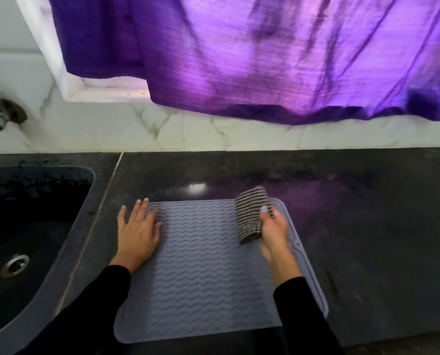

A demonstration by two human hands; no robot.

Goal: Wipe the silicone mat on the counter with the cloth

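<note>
Our left hand (136,233) lies flat, fingers spread, on the near-left edge of the silicone mat (208,272), probably pinning it so it won't slide. The mat stretches between our hands. Our right hand (274,226) grips the folded striped cloth (251,213) at the far-right corner, apparently ready to wipe.

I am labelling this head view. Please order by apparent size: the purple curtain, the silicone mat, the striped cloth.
1. purple curtain, largest, though cut off by the frame
2. silicone mat
3. striped cloth, smallest, folded and gripped by the right hand
</note>
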